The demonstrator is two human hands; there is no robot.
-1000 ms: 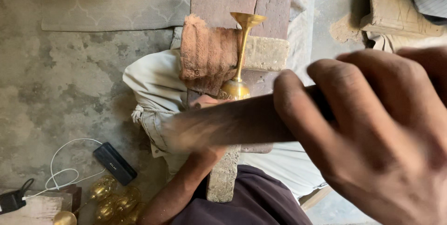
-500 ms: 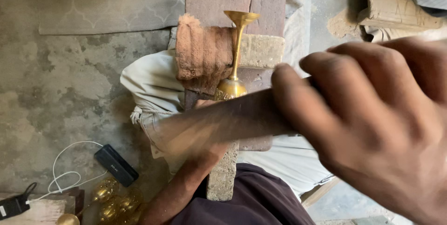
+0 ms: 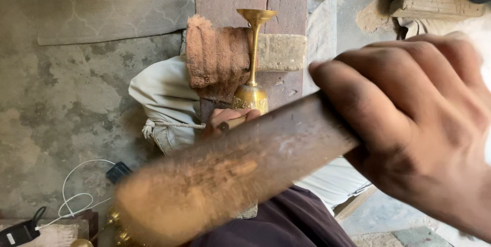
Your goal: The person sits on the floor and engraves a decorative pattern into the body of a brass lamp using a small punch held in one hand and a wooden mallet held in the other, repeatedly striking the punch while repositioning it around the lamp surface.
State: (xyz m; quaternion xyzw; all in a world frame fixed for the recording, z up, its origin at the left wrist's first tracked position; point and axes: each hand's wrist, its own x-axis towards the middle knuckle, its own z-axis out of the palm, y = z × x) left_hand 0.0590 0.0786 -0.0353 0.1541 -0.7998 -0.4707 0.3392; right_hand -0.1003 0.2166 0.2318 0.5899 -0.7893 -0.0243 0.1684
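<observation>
My right hand [image 3: 424, 134] is closed in a firm grip around the handle of a wooden mallet [image 3: 225, 180], which crosses the view blurred, its broad end low and to the left. Behind it my left hand [image 3: 225, 119] shows only as fingertips, curled in a grip on a small rod just beside the brass goblet [image 3: 251, 81]. The goblet lies across a stone block [image 3: 281, 51], its cup end near my fingers and its flared foot pointing away, a rust-coloured cloth [image 3: 217, 55] touching its stem. White cable [image 3: 71, 198] lies on the floor.
</observation>
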